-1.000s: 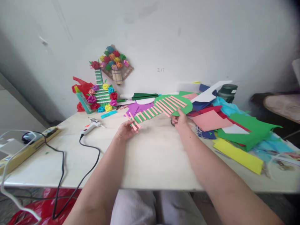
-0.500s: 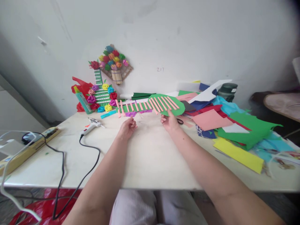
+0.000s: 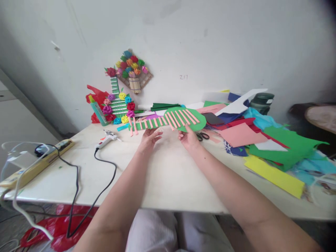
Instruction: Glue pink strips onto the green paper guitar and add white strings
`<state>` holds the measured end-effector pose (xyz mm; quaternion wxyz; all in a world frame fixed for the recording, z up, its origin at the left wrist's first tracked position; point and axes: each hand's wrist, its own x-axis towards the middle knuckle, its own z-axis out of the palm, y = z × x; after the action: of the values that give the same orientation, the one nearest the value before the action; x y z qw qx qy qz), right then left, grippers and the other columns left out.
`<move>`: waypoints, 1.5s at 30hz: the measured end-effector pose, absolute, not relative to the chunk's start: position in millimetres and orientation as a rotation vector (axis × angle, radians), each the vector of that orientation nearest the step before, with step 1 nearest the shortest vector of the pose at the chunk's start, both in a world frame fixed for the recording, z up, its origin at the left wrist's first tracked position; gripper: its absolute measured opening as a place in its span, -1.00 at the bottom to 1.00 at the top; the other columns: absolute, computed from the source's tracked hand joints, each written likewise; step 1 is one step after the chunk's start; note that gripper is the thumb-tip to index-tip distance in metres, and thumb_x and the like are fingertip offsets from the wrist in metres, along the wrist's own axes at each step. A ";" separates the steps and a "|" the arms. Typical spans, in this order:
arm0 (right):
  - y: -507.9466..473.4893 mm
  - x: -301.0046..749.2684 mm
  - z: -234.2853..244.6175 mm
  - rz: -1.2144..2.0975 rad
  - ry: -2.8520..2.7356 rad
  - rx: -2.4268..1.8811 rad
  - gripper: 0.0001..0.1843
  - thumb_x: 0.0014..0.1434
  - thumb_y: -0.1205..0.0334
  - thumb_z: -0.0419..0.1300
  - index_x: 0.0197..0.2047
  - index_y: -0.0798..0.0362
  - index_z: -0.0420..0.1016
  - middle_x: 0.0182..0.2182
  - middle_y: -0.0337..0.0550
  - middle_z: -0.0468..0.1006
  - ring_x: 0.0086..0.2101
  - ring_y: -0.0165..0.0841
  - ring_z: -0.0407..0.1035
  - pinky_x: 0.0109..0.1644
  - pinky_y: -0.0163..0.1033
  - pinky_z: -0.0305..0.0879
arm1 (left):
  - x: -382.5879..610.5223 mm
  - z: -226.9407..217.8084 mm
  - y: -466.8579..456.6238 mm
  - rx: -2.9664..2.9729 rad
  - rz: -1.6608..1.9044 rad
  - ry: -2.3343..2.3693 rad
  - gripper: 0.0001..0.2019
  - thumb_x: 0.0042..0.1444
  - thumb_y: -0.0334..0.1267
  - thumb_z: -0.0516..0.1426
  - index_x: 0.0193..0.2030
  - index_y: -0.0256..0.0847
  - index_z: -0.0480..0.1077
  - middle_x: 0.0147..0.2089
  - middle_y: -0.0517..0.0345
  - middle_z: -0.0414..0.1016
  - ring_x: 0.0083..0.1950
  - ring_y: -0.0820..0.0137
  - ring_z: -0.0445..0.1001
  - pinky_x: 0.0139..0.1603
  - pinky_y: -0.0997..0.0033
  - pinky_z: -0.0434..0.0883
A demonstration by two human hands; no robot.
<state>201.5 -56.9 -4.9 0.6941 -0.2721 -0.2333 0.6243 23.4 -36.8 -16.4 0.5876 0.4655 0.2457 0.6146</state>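
Note:
A green guitar-shaped paper cutout (image 3: pixel 201 122) is held up over the table, with a row of rolled pink paper strips across its neck and round body. My right hand (image 3: pixel 189 138) pinches the lower edge of the body, thumb on the front face. Under the neck is my left hand (image 3: pixel 149 140), its fingers apart and the tips partly behind the paper; whether they touch it I cannot tell. Close to my right hand lie dark-handled scissors (image 3: pixel 203 135). A white glue gun (image 3: pixel 107 139) rests on the table left of my left hand.
A teal glue bottle (image 3: pixel 98 111) and a flower-trimmed green guitar craft (image 3: pixel 118 107) stand at the back left. Coloured sheets, including a pink sheet (image 3: pixel 237 135) and a yellow sheet (image 3: pixel 274 176), pile up at right. A power strip (image 3: pixel 39 162) with cables lies at left.
My left hand has moved from the table up under the cutout's neck, and its fingers have spread. The cutout's neck end is slightly lower. My right hand keeps its pinch.

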 end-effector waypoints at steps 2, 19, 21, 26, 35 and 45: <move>-59.3 197.7 -5.4 1.398 -0.534 -0.621 -0.78 0.11 0.10 0.06 -0.39 0.09 0.30 -0.72 -0.28 0.34 -0.74 -0.56 0.09 -0.68 -0.45 0.05 | 23.3 -17.3 -35.7 1.084 1.421 0.612 -0.64 -0.24 -0.25 0.29 -0.25 -0.29 0.36 -0.22 0.04 0.47 -0.34 0.45 0.47 -0.34 0.46 0.38; -57.2 196.8 -6.1 1.333 -0.512 -0.560 -0.82 0.08 0.16 0.12 -0.42 0.11 0.32 -0.70 -0.25 0.36 -0.69 -0.54 0.16 -0.62 -0.43 0.19 | 24.1 -18.3 -53.3 1.396 0.727 0.660 -0.76 -0.17 -0.17 0.24 -0.52 -0.35 0.38 -0.74 0.27 0.17 -0.74 0.64 0.05 -0.73 0.58 -0.02; -58.1 195.8 -5.4 1.339 -0.505 -0.571 -0.81 0.07 0.15 0.14 -0.43 0.11 0.32 -0.69 -0.25 0.36 -0.68 -0.54 0.16 -0.61 -0.42 0.20 | 23.9 -17.0 -53.2 1.338 0.750 0.641 -0.74 -0.10 -0.14 0.19 -0.54 -0.32 0.32 -0.75 0.35 0.03 -0.74 0.66 -0.05 -0.74 0.60 -0.08; -60.1 192.9 -4.7 1.354 -0.502 -0.575 -0.81 0.04 0.16 0.17 -0.42 0.11 0.33 -0.68 -0.24 0.38 -0.67 -0.53 0.17 -0.61 -0.41 0.22 | 23.5 -15.4 -49.0 1.239 0.966 0.706 -0.56 -0.02 -0.02 0.11 -0.67 -0.21 -0.01 -0.74 0.38 -0.13 -0.73 0.66 -0.17 -0.76 0.62 -0.16; -61.6 187.0 -9.7 1.390 -0.564 -0.567 -0.79 0.07 0.15 0.14 -0.40 0.15 0.37 -0.65 -0.20 0.42 -0.64 -0.53 0.22 -0.57 -0.41 0.25 | 25.4 -23.1 -42.8 1.245 1.036 0.701 -0.75 -0.12 -0.15 0.21 -0.43 -0.29 0.29 -0.66 0.32 0.18 -0.68 0.63 0.07 -0.65 0.58 0.19; -66.3 177.5 -12.1 1.430 -0.608 -0.554 -0.75 -0.01 0.11 0.21 -0.43 0.16 0.39 -0.63 -0.21 0.44 -0.62 -0.52 0.25 -0.52 -0.39 0.25 | 26.8 -21.6 -45.6 1.259 0.978 0.728 -0.75 -0.19 -0.19 0.27 -0.49 -0.35 0.38 -0.69 0.27 0.22 -0.70 0.65 0.08 -0.69 0.58 0.10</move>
<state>177.5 -66.3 -12.1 0.6785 -0.2468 -0.2708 0.6368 26.8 -45.6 -21.6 0.6401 0.5519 0.3193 0.4286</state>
